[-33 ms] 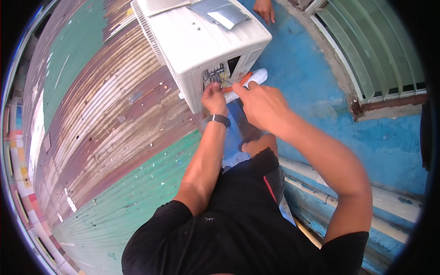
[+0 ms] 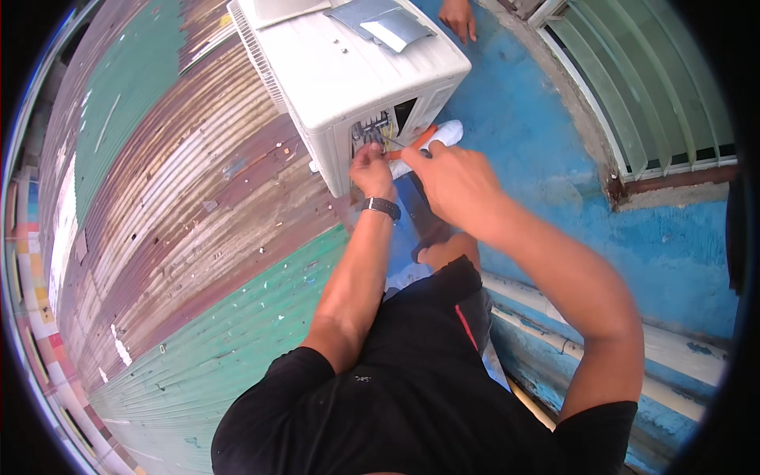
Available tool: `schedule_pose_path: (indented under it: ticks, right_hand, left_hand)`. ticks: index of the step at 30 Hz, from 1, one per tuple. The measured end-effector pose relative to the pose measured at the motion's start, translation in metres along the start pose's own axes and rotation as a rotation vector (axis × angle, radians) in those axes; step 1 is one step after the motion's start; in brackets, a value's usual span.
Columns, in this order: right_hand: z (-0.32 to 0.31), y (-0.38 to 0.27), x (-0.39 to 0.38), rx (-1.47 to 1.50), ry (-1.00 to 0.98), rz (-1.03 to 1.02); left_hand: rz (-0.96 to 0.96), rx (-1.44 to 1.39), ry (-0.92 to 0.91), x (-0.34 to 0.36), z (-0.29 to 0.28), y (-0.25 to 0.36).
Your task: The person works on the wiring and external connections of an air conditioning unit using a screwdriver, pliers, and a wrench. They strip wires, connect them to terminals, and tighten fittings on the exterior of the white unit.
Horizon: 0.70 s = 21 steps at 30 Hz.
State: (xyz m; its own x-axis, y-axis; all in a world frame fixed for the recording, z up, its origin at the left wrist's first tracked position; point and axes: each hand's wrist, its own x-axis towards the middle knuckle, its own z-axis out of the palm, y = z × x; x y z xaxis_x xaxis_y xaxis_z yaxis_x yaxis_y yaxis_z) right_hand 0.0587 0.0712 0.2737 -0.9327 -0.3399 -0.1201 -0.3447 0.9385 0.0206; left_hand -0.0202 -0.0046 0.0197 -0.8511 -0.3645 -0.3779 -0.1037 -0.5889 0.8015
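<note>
Fingers [image 2: 362,155] of our left hand [image 2: 370,174] are bent, with thumb and fingertips drawn close together at the dark wires [image 2: 369,138] in the side opening of the white air-conditioner unit [image 2: 368,83]. We cannot tell whether they pinch a wire or only touch one, as the spot is too small.

Our right hand [image 2: 459,184] is curled closed, its thumb and forefinger nearly together around a tool with a thin metal shaft [image 2: 393,143]. We cannot make out its handle well, since the hand covers most of it. The shaft points leftward into the opening, toward the terminal block [image 2: 374,125], with its tip near our left fingertips; we cannot tell whether it touches anything.

A thin yellow wire [image 2: 389,131] shows in the opening, to the right of the dark wires. Just beyond our right hand we see an orange piece [image 2: 428,135] and a white wrapped bundle [image 2: 447,132] beside the blue wall [image 2: 546,119]. Silvery sheets [image 2: 380,25] lie on top of the unit, and another person's hand [image 2: 457,17] hangs near its far corner, fingers loosely extended. We wear a dark watch [image 2: 381,207] on our left wrist.
</note>
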Motion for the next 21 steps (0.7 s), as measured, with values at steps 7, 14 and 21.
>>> schedule_pose_path:
  ticks: [7, 14, 21]
  right_hand:
    - [0.003, 0.003, -0.001, -0.046, 0.098, -0.092]
    - [0.008, 0.018, 0.011, 0.19, -0.061, 0.151]
    - [-0.002, 0.014, -0.006, -0.081, 0.155, -0.146]
  left_hand:
    - [0.021, -0.046, 0.027, 0.002, 0.0, -0.005]
    - [0.052, -0.049, 0.046, -0.002, 0.003, -0.002]
    - [0.035, -0.096, 0.085, -0.004, 0.011, -0.003]
